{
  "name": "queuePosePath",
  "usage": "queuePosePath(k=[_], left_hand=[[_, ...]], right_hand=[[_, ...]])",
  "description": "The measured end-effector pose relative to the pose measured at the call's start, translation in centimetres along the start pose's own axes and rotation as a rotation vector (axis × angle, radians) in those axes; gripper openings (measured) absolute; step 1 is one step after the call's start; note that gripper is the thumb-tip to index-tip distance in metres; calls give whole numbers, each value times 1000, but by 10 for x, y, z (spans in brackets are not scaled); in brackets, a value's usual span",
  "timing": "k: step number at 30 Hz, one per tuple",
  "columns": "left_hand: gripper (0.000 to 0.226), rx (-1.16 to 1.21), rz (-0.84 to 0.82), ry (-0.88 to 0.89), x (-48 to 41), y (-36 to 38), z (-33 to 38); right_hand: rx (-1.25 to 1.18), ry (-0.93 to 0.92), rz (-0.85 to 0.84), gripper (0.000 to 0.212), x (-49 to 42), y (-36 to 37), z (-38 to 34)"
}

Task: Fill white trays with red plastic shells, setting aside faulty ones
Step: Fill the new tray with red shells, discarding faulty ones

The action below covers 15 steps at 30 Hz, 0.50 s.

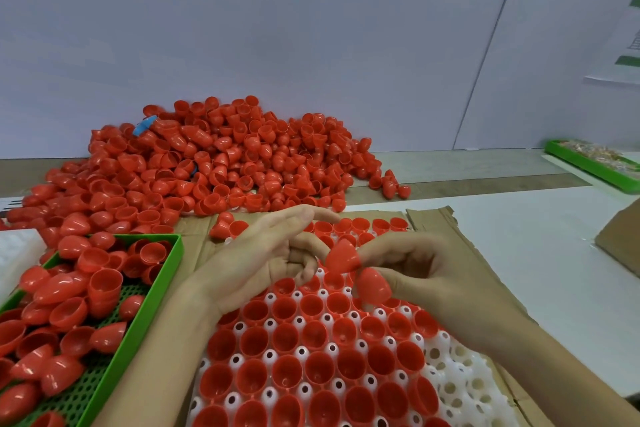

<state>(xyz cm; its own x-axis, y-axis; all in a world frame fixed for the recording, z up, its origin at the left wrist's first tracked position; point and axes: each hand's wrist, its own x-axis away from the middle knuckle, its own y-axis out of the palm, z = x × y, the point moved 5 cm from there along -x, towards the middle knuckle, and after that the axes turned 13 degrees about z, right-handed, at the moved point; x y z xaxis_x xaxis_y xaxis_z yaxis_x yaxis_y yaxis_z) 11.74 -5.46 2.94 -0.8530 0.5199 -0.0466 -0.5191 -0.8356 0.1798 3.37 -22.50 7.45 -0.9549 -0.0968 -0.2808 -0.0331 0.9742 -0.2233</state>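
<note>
view: head camera only
left hand [273, 253]: lay palm up over the far half of the white tray [460, 381]; index finger straight, other fingers loosely curled, nothing seen in it
right hand [415, 270]: pinched the held shells [372, 284], two by the look of it, just above the tray's middle rows and close to the left fingertips
tray: sat on a cardboard sheet [481, 274]; most pockets held seated shells [318, 373], open side up; the right edge and near-right corner were bare
supply: shell heap [225, 163] against the wall; green bin [147, 319] at left held loose shells, stock or rejects unclear
step: judged mid-fill, with the pair being checked or separated between the hands
next: each good shell would need turning open side up and seating in a bare right-edge pocket; a faulty one goes aside
hidden: held shells were motion-blurred, so no defect was readable; hands covered several far rows; tray's near edge was cut off; far green tray [588, 168] contents were indistinct
</note>
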Motion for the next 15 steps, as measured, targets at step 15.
queuePosePath(k=[15], left_hand=[[28,125,239,38,-5,-23,2]], right_hand=[[1029,89,-160,21,67,-51,30]])
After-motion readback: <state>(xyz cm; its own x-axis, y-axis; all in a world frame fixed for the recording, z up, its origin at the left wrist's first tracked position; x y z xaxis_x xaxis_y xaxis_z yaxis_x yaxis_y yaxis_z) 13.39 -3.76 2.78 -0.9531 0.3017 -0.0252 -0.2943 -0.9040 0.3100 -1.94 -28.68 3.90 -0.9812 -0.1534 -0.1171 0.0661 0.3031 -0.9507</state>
